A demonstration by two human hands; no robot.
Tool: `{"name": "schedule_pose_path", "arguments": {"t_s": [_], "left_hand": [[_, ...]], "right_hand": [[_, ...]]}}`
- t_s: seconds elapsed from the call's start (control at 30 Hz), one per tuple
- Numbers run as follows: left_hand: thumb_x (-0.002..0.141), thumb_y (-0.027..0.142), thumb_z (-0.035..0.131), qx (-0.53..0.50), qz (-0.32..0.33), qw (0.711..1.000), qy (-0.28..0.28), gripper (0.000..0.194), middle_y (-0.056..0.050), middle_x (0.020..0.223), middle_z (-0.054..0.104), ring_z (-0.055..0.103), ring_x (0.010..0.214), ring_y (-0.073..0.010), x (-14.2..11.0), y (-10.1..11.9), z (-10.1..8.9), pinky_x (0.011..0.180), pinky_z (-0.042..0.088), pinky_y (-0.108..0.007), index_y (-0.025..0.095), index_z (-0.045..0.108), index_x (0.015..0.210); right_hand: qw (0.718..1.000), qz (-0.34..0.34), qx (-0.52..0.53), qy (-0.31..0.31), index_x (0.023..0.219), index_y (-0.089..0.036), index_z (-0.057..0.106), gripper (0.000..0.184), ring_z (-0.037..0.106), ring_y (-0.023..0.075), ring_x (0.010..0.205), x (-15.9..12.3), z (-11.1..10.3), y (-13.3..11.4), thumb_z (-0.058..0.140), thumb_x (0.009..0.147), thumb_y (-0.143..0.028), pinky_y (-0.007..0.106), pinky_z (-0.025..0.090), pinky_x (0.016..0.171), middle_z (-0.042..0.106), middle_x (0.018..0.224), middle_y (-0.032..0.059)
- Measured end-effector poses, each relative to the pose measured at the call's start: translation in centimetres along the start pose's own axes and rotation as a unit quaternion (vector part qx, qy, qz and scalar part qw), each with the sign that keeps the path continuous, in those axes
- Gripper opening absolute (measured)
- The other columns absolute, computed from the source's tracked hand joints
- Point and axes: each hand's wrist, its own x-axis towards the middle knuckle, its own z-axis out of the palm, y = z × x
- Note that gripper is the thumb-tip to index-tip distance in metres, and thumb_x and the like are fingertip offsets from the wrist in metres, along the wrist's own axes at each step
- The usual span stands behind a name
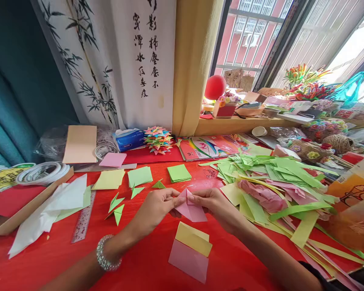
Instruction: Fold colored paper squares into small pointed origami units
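A pink paper piece, partly folded, is held just above the red tabletop in the middle of the view. My left hand pinches its left side, and a bead bracelet sits on that wrist. My right hand pinches its right side, fingertips meeting the left hand's at the top fold. Just in front of the hands lie a yellow sheet and a pink sheet, overlapping. Small folded green pieces rest to the left of my left hand.
A big heap of green, yellow and pink paper strips fills the right side. Stacks of green squares and yellow squares, a ruler, tape rolls, a tissue pack and a pile of folded colourful shapes lie behind.
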Motion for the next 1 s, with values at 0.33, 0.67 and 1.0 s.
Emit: {"name": "schedule_pose_path", "arguments": {"t_s": [0.33, 0.67, 1.0], "left_hand": [[0.077, 0.042, 0.054, 0.018, -0.003, 1.000, -0.011, 0.029, -0.001, 0.071, 0.061, 0.061, 0.064, -0.0140, 0.4, -0.2, -0.1, 0.062, 0.048, -0.023, 0.015, 0.063, 0.076], [0.076, 0.039, 0.055, 0.084, -0.002, 0.996, -0.029, 0.024, -0.001, 0.072, 0.061, 0.059, 0.069, -0.0157, 0.3, 0.0, -0.5, 0.064, 0.046, -0.025, 0.016, 0.062, 0.076], [0.080, 0.034, 0.051, 0.175, 0.103, 0.977, 0.069, 0.020, 0.000, 0.072, 0.063, 0.054, 0.068, -0.0138, -0.4, 0.0, 0.6, 0.060, 0.039, -0.023, 0.019, 0.061, 0.071]], "right_hand": [[0.998, -0.006, -0.046, 0.031, 0.070, -0.011, 0.064, 0.027, 0.042, 0.0077, 0.054, 0.3, -0.2, 0.3, 0.064, 0.070, -0.039, 0.020, 0.031, 0.051, 0.053, 0.062, -0.0001], [0.990, -0.010, -0.134, 0.043, 0.067, -0.011, 0.062, 0.033, 0.034, 0.0069, 0.051, 0.4, -0.5, 0.7, 0.063, 0.070, -0.044, 0.021, 0.023, 0.047, 0.046, 0.057, -0.0017], [0.983, -0.008, -0.183, 0.021, 0.071, -0.013, 0.066, 0.033, 0.038, 0.0077, 0.051, 0.4, 0.1, 1.5, 0.061, 0.071, -0.046, 0.021, 0.025, 0.047, 0.049, 0.056, -0.0020]]}}
